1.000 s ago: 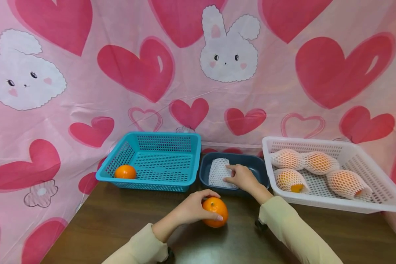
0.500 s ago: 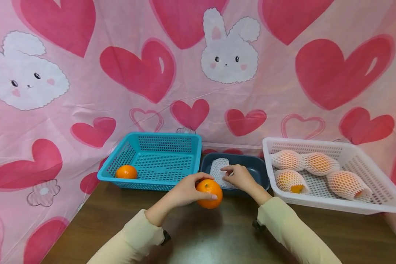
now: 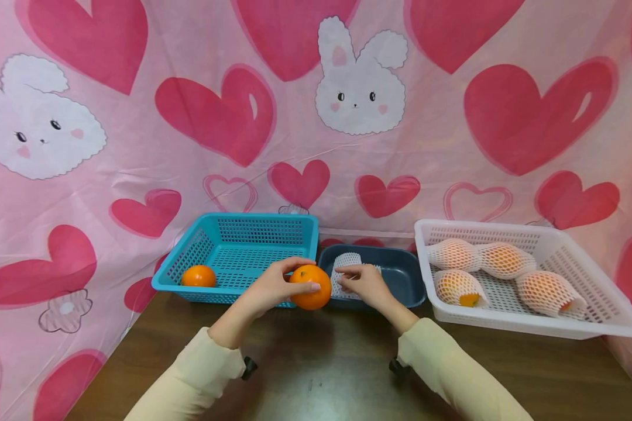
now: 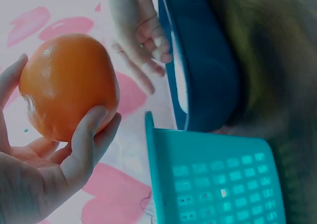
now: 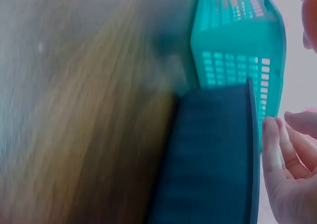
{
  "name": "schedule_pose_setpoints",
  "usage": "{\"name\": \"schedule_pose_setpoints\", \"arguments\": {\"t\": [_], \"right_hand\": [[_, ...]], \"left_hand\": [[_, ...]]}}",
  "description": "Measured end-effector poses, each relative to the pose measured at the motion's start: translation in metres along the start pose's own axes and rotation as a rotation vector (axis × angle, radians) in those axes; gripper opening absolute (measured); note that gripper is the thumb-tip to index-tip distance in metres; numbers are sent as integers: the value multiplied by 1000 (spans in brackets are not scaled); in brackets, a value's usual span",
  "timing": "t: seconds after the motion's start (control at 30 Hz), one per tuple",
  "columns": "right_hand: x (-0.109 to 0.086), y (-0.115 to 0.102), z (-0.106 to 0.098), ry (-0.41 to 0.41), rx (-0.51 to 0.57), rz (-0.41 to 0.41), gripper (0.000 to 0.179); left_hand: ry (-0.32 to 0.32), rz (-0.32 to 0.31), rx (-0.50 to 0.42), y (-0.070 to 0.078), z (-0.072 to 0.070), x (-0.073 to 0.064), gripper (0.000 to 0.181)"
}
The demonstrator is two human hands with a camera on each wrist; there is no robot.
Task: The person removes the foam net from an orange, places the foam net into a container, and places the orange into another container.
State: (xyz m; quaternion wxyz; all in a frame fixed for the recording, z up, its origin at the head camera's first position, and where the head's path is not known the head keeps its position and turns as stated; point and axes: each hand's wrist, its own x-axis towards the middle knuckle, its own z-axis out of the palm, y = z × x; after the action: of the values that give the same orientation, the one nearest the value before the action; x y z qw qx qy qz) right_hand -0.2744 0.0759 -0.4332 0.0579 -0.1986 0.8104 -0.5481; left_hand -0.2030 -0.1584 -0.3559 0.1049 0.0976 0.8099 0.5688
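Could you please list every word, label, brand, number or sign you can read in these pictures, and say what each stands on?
There are none: I see no lettering on the orange fruit in the left hand, the turquoise basket, the dark tray or the white basket. The pink backdrop shows pictures, such as hearts and rabbits.

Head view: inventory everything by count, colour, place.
Table: 1, brown, bottom
Backdrop: 1, pink, behind
Teal basket: 1, teal, left
Tray: 1, dark blue, centre
White basket: 1, white, right
Loose fruit: 1, orange, in teal basket
Netted fruit: 4, orange, in white basket
Foam netting: count unclear, white, in tray
Held fruit: 1, orange, in left hand
Sleeves: 2, cream, on arms
Wrist pieces: 2, black, at cuffs
Left hand: 1, bare, centre
Right hand: 1, bare, at tray
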Motion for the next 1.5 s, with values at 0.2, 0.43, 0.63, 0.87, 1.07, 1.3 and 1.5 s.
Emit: {"name": "schedule_pose_setpoints", "arguments": {"t": [0.2,0.43,0.63,0.87,1.07,1.3,1.5], "right_hand": [[-3,-9,13,-39,211,76,41],[-5,-15,30,-101,348,156,49],[-6,-17,42,-130,446,194,52],[-5,-21,53,-108,579,217,55],[-3,-22,64,-33,726,244,53],[0,-25,73,14,788,264,54],[2,-25,75,28,791,281,54]], "left_hand": [[58,3,12,-6,-10,-1,53],[127,18,58,-6,-27,1,53],[161,6,54,-10,-38,3,56],[226,-36,76,-19,-51,8,58],[270,-81,72,-30,-64,9,62],[310,-108,121,-47,-77,10,63],[342,-135,233,-60,-90,11,65]]}}
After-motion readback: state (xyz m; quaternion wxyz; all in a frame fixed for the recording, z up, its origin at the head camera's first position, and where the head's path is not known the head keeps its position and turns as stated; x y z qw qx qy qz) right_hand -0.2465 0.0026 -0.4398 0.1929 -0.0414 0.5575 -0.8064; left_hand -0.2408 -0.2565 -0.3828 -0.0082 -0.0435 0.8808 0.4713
